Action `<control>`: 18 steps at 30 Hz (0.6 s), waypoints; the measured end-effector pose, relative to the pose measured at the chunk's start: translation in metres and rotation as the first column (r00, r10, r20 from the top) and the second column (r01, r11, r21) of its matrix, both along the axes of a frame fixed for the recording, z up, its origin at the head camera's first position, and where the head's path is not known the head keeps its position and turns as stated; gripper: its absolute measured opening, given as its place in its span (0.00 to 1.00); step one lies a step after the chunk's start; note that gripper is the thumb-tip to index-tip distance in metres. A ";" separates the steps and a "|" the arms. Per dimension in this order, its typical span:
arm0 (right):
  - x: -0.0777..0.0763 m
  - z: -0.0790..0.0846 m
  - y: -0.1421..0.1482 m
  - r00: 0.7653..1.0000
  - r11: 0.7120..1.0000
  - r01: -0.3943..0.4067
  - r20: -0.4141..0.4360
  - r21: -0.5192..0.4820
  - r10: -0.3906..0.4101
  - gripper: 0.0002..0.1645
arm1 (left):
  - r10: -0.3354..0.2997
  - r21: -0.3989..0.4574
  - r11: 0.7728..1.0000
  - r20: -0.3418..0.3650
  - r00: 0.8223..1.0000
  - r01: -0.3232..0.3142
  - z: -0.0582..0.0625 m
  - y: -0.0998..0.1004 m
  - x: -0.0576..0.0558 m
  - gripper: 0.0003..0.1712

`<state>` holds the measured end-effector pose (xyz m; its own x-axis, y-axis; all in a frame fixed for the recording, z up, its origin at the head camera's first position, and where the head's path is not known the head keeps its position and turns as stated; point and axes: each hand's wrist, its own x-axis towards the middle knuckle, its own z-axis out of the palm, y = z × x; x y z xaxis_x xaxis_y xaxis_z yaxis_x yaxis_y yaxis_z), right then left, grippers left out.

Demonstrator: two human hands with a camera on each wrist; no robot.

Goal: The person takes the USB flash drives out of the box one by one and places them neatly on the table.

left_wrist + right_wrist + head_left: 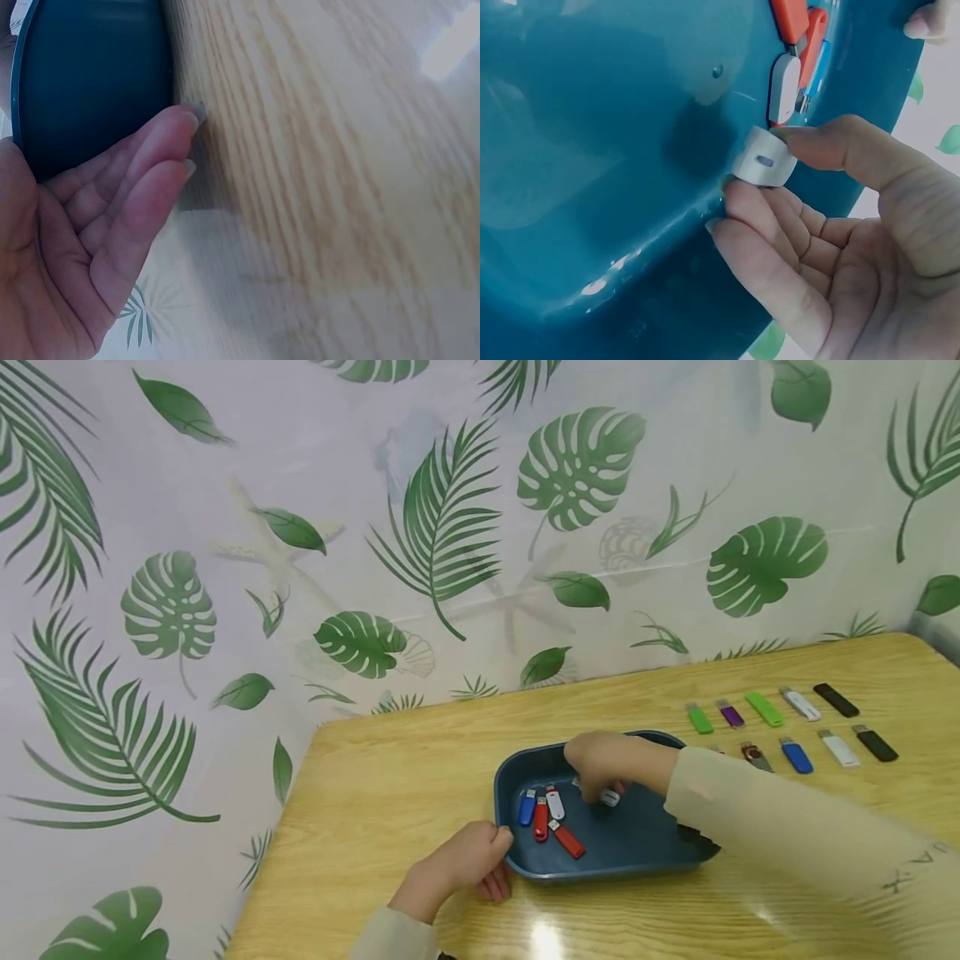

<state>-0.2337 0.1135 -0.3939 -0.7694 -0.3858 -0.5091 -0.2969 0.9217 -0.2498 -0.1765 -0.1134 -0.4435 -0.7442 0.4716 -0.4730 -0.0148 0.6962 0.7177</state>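
Stick (765, 159), white, partly hidden by right grip (603, 760)

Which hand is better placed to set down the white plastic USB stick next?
Right, I'd judge: the right hand pinches the white plastic USB stick within the dark blue plastic tray, while the left hand holds the tray's left end.
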 end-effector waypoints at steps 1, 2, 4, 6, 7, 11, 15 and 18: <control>0.000 0.002 0.002 1.000 1.000 0.008 0.002 0.000 -0.008 0.09 | -0.001 0.001 1.000 -0.002 1.000 0.001 0.001 0.001 0.000 0.28; 0.000 0.005 0.003 1.000 1.000 0.015 0.002 0.001 -0.015 0.10 | 0.000 0.001 1.000 -0.003 1.000 0.000 0.002 0.001 0.000 0.28; -0.001 0.009 0.007 1.000 1.000 0.027 -0.004 0.006 -0.027 0.10 | 0.003 -0.002 1.000 -0.004 1.000 -0.003 0.004 0.002 0.000 0.28; -0.002 0.014 0.010 0.999 0.999 0.039 -0.012 0.010 -0.039 0.09 | 0.004 -0.005 1.000 -0.003 1.000 -0.004 0.005 0.002 0.000 0.28; -0.002 0.016 0.012 0.999 0.999 0.043 -0.016 0.011 -0.043 0.09 | 0.005 -0.005 1.000 -0.002 1.000 -0.005 0.005 0.002 0.000 0.28; 0.003 0.027 0.023 0.998 0.998 0.059 -0.028 -0.012 -0.059 0.08 | 0.003 -0.008 1.000 0.001 1.000 -0.003 0.004 0.002 0.001 0.28; 0.011 0.038 0.037 0.997 0.997 0.056 -0.053 -0.046 -0.059 0.07 | -0.004 -0.011 1.000 -0.002 1.000 0.004 0.003 0.001 0.001 0.28; 0.017 0.047 0.049 0.995 0.996 0.049 -0.078 -0.070 -0.054 0.08 | -0.006 -0.007 1.000 -0.006 1.000 0.006 0.002 0.001 0.002 0.28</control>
<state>-0.2163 0.1627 -0.3465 -0.8262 -0.3766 -0.4191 -0.2712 0.9178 -0.2901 -0.1750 -0.1126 -0.4413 -0.7441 0.4729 -0.4719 -0.0063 0.7013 0.7128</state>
